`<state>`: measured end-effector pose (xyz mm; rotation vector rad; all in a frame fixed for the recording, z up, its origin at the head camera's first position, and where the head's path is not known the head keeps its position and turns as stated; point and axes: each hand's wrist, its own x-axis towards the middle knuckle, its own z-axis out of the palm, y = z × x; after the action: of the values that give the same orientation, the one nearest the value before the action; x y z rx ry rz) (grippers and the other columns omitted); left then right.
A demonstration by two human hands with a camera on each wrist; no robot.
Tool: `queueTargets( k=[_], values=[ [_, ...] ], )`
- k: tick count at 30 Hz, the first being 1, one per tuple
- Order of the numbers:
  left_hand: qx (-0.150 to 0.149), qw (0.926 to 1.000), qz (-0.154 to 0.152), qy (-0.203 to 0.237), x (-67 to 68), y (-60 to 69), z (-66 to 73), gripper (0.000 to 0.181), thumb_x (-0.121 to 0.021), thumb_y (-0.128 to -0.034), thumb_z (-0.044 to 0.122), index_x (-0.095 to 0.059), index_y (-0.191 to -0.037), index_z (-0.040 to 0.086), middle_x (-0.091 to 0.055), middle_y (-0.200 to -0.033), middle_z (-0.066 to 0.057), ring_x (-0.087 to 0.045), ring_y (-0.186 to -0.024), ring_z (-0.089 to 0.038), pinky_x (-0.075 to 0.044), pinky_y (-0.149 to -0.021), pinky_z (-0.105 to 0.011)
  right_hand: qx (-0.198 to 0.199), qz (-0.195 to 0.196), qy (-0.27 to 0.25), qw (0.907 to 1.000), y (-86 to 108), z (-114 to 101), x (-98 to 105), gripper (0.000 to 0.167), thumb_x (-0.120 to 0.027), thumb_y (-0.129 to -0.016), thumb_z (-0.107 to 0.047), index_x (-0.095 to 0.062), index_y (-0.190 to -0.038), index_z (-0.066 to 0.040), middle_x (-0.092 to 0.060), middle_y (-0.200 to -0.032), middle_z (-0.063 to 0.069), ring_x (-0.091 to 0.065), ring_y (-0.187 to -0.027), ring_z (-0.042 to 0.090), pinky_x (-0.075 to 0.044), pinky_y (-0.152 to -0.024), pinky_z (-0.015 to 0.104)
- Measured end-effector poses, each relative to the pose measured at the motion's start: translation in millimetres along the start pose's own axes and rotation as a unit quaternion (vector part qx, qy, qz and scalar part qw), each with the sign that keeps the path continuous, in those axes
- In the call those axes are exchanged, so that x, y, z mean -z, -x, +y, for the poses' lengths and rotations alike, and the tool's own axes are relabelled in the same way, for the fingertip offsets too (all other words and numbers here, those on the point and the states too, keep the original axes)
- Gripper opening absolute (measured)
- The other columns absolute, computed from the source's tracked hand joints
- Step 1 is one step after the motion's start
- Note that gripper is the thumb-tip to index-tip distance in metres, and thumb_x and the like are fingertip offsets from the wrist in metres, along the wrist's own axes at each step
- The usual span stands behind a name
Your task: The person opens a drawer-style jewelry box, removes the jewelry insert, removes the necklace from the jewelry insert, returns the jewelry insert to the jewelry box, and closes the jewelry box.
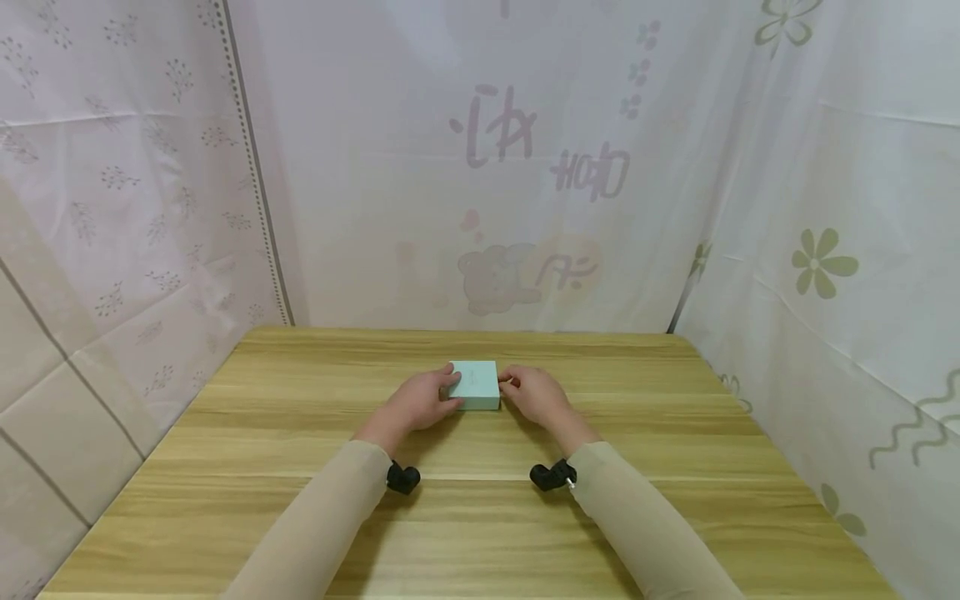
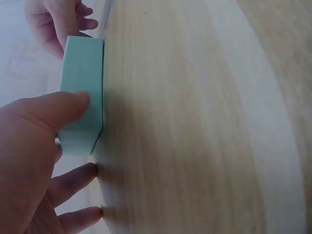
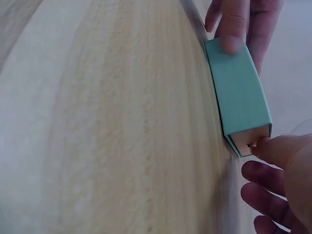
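A small mint-green box (image 1: 477, 382) lies flat on the wooden table, faint print on its lid. My left hand (image 1: 422, 400) grips its left end, thumb on the front side and a finger over the top. At the other end, my right hand (image 1: 536, 396) has its thumb and forefinger at a small dark pull (image 3: 252, 146); the fingertips partly hide it. The right wrist view shows that end as a pale inner drawer face (image 3: 240, 138) framed by the green sleeve. In the left wrist view the green long side (image 2: 80, 73) faces me.
The wood-grain table (image 1: 480, 533) extends to a back edge just beyond the box. Printed white curtains (image 1: 375, 167) hang behind it and on both sides. A black wrist camera (image 1: 403, 478) sits at the left cuff, another black camera (image 1: 551, 476) at the right.
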<state>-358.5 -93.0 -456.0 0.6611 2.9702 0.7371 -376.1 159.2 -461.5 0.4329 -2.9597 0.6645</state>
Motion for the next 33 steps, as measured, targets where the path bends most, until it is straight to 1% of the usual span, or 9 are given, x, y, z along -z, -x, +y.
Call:
queueTargets(
  k=[7,12,15,22,26,33],
  values=[
    [-0.013,0.9999,0.002,-0.007,-3.8,-3.4,-2.5,0.067,-0.082,-0.1011,0.019,-0.055,-0.161,0.007,-0.044,-0.173,-0.017,-0.049,-0.157,-0.039,-0.044,-0.129,-0.049,-0.007,0.006,0.017,0.9998,0.0,0.2,-2.6,0.017,-0.070,-0.109,-0.026,-0.081,-0.120,-0.019,-0.080,-0.110,0.003,-0.074,-0.102,0.025,-0.061,-0.095,0.048],
    [-0.018,0.9997,0.005,-0.018,-6.4,-4.8,-4.0,0.068,-0.083,-0.0996,0.018,-0.056,-0.160,0.006,-0.046,-0.172,-0.018,-0.052,-0.155,-0.039,-0.045,-0.127,-0.051,-0.016,0.002,0.028,0.9995,0.4,-0.2,-5.7,0.018,-0.069,-0.110,-0.026,-0.082,-0.121,-0.019,-0.081,-0.119,0.004,-0.076,-0.113,0.028,-0.061,-0.101,0.049],
    [-0.017,0.9995,0.006,-0.024,-7.3,-4.9,-5.3,0.068,-0.083,-0.0996,0.020,-0.056,-0.160,0.007,-0.046,-0.172,-0.017,-0.052,-0.155,-0.039,-0.046,-0.127,-0.051,-0.022,-0.001,0.031,0.9993,0.7,-1.6,-6.6,0.018,-0.068,-0.111,-0.026,-0.081,-0.121,-0.019,-0.081,-0.122,0.004,-0.076,-0.115,0.029,-0.062,-0.102,0.050],
    [-0.010,0.9997,0.010,-0.019,-5.7,-2.8,-4.6,0.067,-0.083,-0.1007,0.021,-0.056,-0.161,0.009,-0.045,-0.172,-0.015,-0.051,-0.155,-0.038,-0.045,-0.128,-0.049,-0.026,0.001,0.034,0.9991,-0.4,-3.6,-5.8,0.015,-0.068,-0.111,-0.027,-0.081,-0.115,-0.020,-0.081,-0.115,0.002,-0.076,-0.106,0.026,-0.063,-0.095,0.048],
    [-0.005,0.9997,0.012,-0.020,-4.2,-2.2,-3.9,0.067,-0.083,-0.1007,0.021,-0.056,-0.161,0.010,-0.046,-0.172,-0.013,-0.051,-0.155,-0.038,-0.045,-0.128,-0.049,-0.030,-0.004,0.033,0.9990,-1.2,-4.6,-4.8,0.016,-0.067,-0.111,-0.028,-0.080,-0.114,-0.019,-0.081,-0.113,0.002,-0.075,-0.102,0.025,-0.063,-0.093,0.047],
    [-0.004,0.9997,0.015,-0.018,-2.5,-1.7,-3.4,0.067,-0.083,-0.1007,0.021,-0.055,-0.161,0.011,-0.045,-0.173,-0.013,-0.051,-0.156,-0.038,-0.045,-0.128,-0.049,-0.033,-0.010,0.032,0.9989,-4.6,-5.0,-2.3,0.016,-0.066,-0.112,-0.027,-0.079,-0.115,-0.018,-0.080,-0.111,0.002,-0.074,-0.097,0.023,-0.063,-0.090,0.046]
  ],
)
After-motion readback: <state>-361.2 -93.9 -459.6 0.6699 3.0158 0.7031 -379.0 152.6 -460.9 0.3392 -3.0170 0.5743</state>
